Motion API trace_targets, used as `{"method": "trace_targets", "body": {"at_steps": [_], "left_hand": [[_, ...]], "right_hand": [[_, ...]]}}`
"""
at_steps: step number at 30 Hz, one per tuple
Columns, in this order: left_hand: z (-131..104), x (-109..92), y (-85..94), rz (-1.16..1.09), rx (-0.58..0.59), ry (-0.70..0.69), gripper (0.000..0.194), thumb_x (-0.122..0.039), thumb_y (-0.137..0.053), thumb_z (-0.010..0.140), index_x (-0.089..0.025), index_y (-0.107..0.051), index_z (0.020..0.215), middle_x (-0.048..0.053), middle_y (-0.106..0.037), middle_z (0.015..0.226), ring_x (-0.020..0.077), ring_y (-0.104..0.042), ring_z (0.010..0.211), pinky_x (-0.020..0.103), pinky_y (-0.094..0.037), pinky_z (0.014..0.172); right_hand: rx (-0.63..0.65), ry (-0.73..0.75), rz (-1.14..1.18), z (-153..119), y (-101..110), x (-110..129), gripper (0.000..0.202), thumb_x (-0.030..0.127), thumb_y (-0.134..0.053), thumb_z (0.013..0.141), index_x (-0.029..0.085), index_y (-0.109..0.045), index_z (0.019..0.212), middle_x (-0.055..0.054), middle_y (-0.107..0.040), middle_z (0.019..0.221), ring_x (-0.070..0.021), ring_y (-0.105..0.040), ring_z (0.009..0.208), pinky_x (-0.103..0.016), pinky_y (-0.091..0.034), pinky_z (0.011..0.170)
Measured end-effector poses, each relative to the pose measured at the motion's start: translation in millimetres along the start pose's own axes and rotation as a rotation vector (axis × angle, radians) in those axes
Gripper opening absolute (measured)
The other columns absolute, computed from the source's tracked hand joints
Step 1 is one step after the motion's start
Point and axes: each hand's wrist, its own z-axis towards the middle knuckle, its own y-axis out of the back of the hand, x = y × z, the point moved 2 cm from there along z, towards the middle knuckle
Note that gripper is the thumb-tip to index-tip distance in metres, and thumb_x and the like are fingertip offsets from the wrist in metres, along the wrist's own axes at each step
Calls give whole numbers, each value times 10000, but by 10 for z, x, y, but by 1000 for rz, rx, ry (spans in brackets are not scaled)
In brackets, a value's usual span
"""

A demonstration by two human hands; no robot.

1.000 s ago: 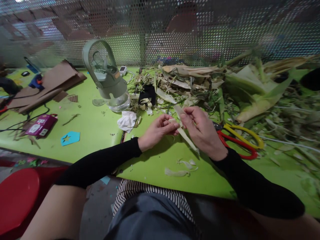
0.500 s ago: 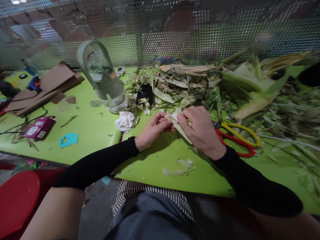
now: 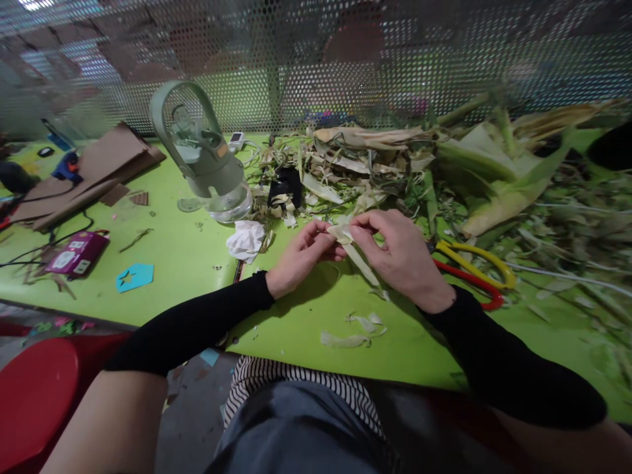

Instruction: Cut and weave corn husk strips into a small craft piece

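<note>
Between my two hands is a pale corn husk strip (image 3: 363,261), its lower end hanging down to the right above the green table. My left hand (image 3: 307,253) pinches its upper left part between thumb and fingers. On the other side, my right hand (image 3: 395,253) is closed with thumb and forefinger on the husk's upper part; the exact grip is partly hidden. Scissors with red and yellow handles (image 3: 476,263) lie just right of my right hand. A few husk scraps (image 3: 345,340) rest on the table below the hands.
Heaped corn husks (image 3: 365,158) and a large green husk (image 3: 498,174) lie at the back. A water bottle (image 3: 207,164) stands left of them beside crumpled tissue (image 3: 245,240). Farther left are a purple box (image 3: 78,253), a blue paper piece (image 3: 135,278) and cardboard (image 3: 99,164). Perforated metal screen (image 3: 296,66) borders the table's rear.
My right hand has shifted slightly right, baring more of the hanging husk strip and covering more of the red scissor handle. My left hand stays nearly in place.
</note>
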Motion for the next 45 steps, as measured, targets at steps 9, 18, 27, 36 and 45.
{"method": "trace_targets", "body": {"at_steps": [9, 18, 27, 36, 45], "left_hand": [[3, 19, 17, 50, 21, -24, 210, -319, -726, 940, -201, -563, 997, -20, -675, 866, 103, -676, 789, 253, -538, 756], [45, 101, 74, -6, 15, 16, 185, -263, -692, 958, -202, -518, 950, -30, -670, 779, 103, -673, 720, 295, -557, 806], [25, 38, 47, 28, 19, 69, 136, -239, -713, 919, -171, -597, 940, 0, -692, 819, 108, -678, 741, 322, -564, 868], [32, 27, 57, 9, -1, 34, 188, -210, -752, 902, -166, -574, 942, -19, -700, 755, 97, -686, 698, 292, -566, 820], [33, -10, 33, -99, -53, 125, 67, -127, -632, 964, -148, -596, 911, 8, -714, 777, 104, -699, 730, 311, -574, 888]], "right_hand": [[167, -37, 242, 43, 19, -65, 293, 453, -545, 992, 264, -609, 777, -44, -705, 804, -236, -617, 752, -386, -463, 678], [155, 91, 31, 29, 27, -69, 220, 350, -565, 948, 260, -623, 756, -32, -679, 709, -235, -575, 708, -412, -427, 729], [115, 140, -86, 31, -17, -121, 175, 338, -601, 943, 261, -618, 787, -38, -694, 746, -265, -606, 783, -469, -428, 827], [180, 204, -30, 37, 29, -88, 208, 403, -579, 972, 224, -672, 920, -97, -742, 887, -310, -659, 906, -501, -463, 886], [125, 303, -122, 70, 49, -136, 290, 427, -510, 1023, 236, -726, 991, -84, -763, 892, -293, -677, 868, -538, -454, 987]]}}
